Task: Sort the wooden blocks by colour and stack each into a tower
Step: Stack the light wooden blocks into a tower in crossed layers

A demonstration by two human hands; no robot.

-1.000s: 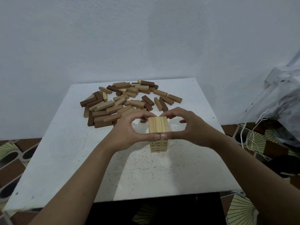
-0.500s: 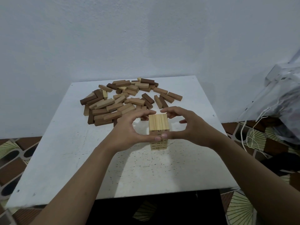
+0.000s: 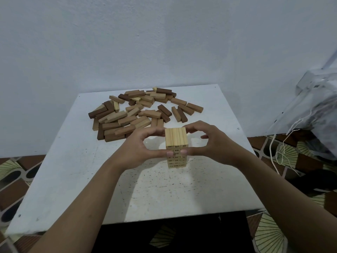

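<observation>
A tower of light wooden blocks (image 3: 176, 137) stands several layers high at the middle of the white table (image 3: 76, 172). My left hand (image 3: 138, 148) curls round its left side, thumb on the near face and fingers behind. Opposite it, my right hand (image 3: 213, 145) holds the tower the same way, and the two thumbs meet on the near face. Behind the tower lies a loose heap of mid-brown, dark brown and a few light blocks (image 3: 138, 114).
The table stands against a pale wall (image 3: 164, 42). A clear plastic bag with white strings (image 3: 317, 117) sits off the table's right edge. Patterned floor tiles (image 3: 12, 176) show on both sides, and a dark gap lies below the near edge.
Both hands stay cupped round the tower. The thumbs have slid slightly lower on the near face, and the view has shifted a little.
</observation>
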